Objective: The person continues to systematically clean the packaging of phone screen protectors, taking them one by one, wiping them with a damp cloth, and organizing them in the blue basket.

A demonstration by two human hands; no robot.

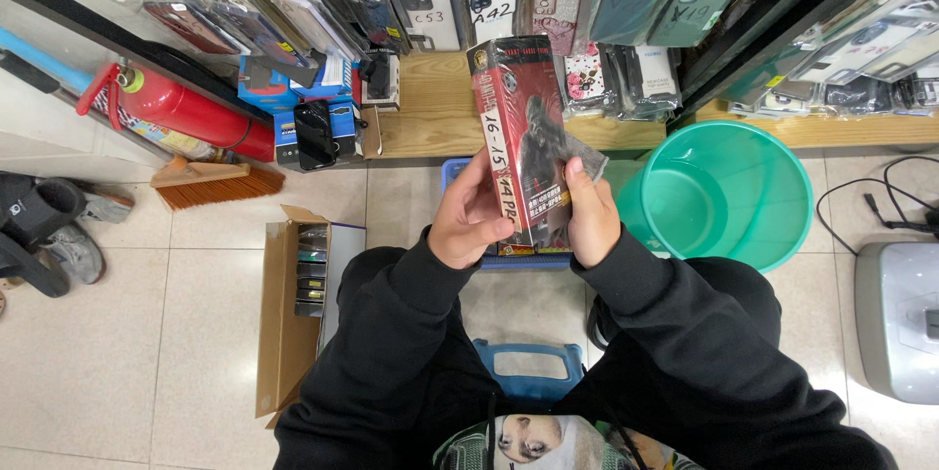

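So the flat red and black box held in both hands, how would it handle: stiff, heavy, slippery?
The red and black box looks stiff: it stays straight though the left hand and right hand grip only its lower end. Probably light, as it is thin and held by fingers alone. Its glossy face may be somewhat slippery.

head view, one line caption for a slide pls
Both hands, left hand and right hand, hold a red-and-black flat box above a teal bucket.

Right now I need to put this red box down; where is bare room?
Bare wooden shelf between the blue boxes and hanging phone cases; bare floor tiles left of the cardboard box. The green bucket crowds the right.
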